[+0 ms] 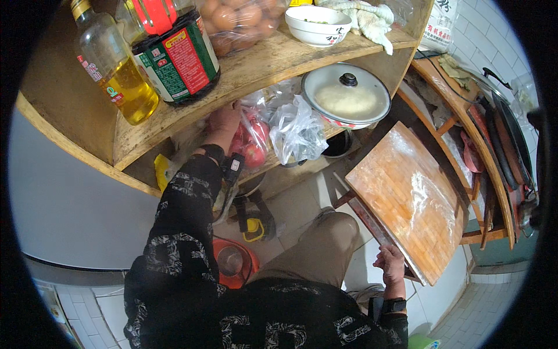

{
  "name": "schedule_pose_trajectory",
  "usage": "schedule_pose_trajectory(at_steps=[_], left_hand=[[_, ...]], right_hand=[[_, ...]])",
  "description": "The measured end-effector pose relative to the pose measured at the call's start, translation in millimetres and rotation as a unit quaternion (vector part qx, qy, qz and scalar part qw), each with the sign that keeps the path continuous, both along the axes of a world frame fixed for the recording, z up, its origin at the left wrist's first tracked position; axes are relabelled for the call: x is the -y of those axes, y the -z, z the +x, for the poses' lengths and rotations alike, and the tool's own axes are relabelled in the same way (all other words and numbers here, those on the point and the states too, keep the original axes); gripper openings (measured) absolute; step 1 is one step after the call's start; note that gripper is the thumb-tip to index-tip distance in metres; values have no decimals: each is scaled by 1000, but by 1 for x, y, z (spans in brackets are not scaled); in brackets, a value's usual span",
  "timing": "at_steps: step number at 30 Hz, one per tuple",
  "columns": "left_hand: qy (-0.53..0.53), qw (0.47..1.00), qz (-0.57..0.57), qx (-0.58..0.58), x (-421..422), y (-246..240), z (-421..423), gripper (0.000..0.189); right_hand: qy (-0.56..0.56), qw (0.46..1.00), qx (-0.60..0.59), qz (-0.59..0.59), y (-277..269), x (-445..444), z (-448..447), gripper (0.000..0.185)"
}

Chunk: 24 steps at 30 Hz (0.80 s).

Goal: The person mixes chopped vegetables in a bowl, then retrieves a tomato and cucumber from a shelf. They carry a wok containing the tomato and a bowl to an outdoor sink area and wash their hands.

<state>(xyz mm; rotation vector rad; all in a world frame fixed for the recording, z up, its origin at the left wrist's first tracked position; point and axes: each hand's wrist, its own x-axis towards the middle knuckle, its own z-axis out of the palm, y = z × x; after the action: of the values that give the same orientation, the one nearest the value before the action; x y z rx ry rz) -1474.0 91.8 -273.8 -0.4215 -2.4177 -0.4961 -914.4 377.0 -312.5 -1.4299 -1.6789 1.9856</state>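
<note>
My left hand [224, 120] reaches into the lower level of a wooden shelf [266, 78]. Its fingers are hidden under the upper board, so what they touch cannot be seen. Just right of that wrist lies a clear plastic bag of red, round fruit [253, 139], with a crumpled white plastic bag [298, 131] beside it. Farther right, an enamel basin [348, 124] under a glass lid [322, 80] holds pale dough [348, 99]. My right hand [390, 261], fingers curled and nothing visible in them, is at the near edge of a floured wooden board [392, 192].
Above stand an oil bottle [130, 94], a large labelled jar [178, 65], bagged eggs [239, 19], a white bowl [318, 26] and a cloth [370, 19]. An orange-red bucket [250, 259] is on the floor. A wooden rack [488, 131] with pans stands at right.
</note>
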Motion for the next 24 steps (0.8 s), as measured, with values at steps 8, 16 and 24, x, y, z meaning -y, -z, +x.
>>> schedule_pose_trajectory(at_steps=[8,16,24], left_hand=[[42,995,-35,85,3,-17,23,25],[-38,987,-10,156,6,-16,15,32],[-15,986,-41,159,8,-23,29,36]], right_hand=[[21,998,52,-37,61,-5,32,21],[13,988,138,-73,102,3,52,18],[-10,992,121,-39,92,4,56,19]])
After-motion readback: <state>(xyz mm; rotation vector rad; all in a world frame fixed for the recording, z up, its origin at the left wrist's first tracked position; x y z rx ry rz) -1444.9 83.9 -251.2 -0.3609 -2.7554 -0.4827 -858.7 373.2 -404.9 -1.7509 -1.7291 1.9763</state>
